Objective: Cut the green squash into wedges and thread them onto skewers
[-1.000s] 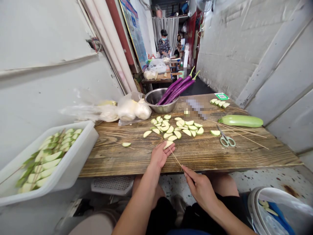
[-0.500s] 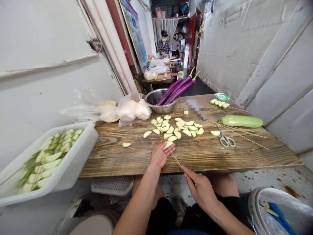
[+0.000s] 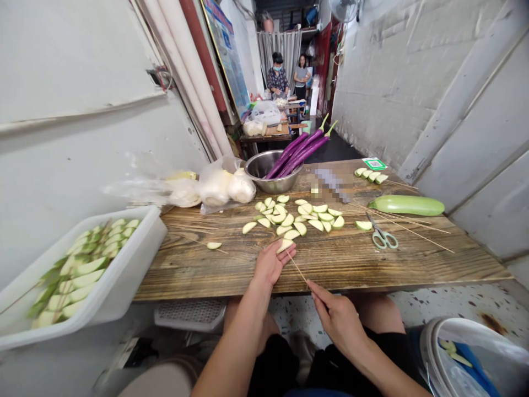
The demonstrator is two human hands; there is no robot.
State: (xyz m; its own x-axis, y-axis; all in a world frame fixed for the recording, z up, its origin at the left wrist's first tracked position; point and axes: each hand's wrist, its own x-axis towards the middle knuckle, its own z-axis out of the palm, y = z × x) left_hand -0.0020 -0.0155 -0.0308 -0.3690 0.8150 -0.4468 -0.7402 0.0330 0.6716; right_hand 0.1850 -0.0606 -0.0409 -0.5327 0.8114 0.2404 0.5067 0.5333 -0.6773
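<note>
My left hand (image 3: pixel 270 261) holds a pale green-edged zucchini slice (image 3: pixel 285 245) over the table's near edge, the slice lying against its fingers. Pinched in my right hand (image 3: pixel 334 309) is a thin wooden skewer (image 3: pixel 296 266), which slants up to the left. The skewer's far end meets the slice; how deep it goes in, I cannot tell. Just beyond my left hand lies a loose spread of cut zucchini slices (image 3: pixel 316 224). One lone slice (image 3: pixel 214 245) rests to the left, near several loose skewers (image 3: pixel 192 227).
A white tub (image 3: pixel 142 251) of skewered slices stands left. Behind are bagged white vegetables (image 3: pixel 225 184) and a steel bowl (image 3: pixel 268 179) with purple eggplants (image 3: pixel 297 153). On the right lie scissors (image 3: pixel 384 238), a whole zucchini (image 3: pixel 409 205) and a blurred-out knife-like shape (image 3: pixel 333 183). A bucket (image 3: pixel 433 353) stands below.
My hands, the slice and the skewer stay almost where they were. In the background, one of two people has come more fully into view beside the other.
</note>
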